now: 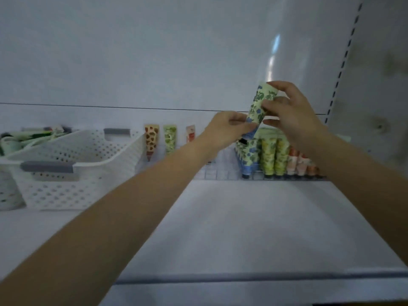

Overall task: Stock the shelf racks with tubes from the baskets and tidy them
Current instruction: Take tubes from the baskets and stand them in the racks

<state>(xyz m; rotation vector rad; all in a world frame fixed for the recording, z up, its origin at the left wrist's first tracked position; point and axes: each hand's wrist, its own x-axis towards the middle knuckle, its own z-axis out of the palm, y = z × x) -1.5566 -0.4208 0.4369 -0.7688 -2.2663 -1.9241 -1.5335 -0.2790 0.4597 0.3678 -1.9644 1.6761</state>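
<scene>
A pale green tube with a blue floral print (258, 104) is being held tilted, cap end down, above the clear shelf rack (220, 173) at the back of the white shelf (242, 228). Its lower end is being pinched by the left hand (225, 129), and its upper end is being gripped by the right hand (291, 113), fingers curled. Upright rows of tubes (276, 155) are being kept in the rack's right part (blue-print, yellow-green, peach). A white perforated plastic basket with grey handles (77, 173) is standing to the left.
</scene>
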